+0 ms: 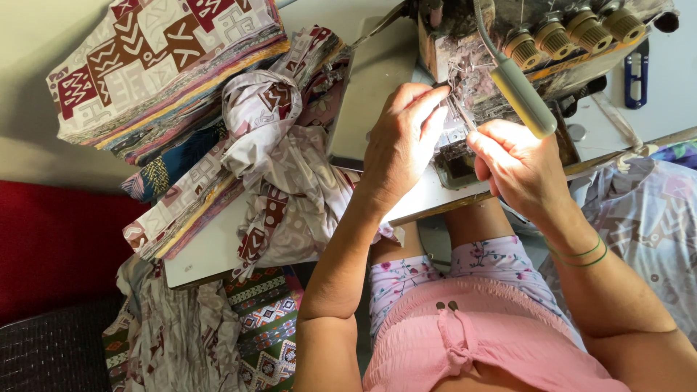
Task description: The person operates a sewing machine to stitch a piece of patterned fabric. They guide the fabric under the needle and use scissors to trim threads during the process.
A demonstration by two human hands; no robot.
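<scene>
My left hand (398,141) reaches into the needle area of a sewing machine (508,51) at the top centre, fingers pinched together at the metal parts. My right hand (517,163) sits just right of it, holding thin metal tweezers (459,115) whose tips point into the same spot. Whether the left fingers grip a thread I cannot tell. A grey lamp head on a bendy neck (521,94) hangs over my right hand. Several brass-coloured tension knobs (570,29) line the machine's top.
A stack of patterned fabric pieces (160,65) lies at the upper left on the white table (210,254), with crumpled white-and-maroon cloth (283,160) beside it. More fabric hangs at the lower left (218,334) and at the right (653,218). Small blue snips (636,72) rest at the top right.
</scene>
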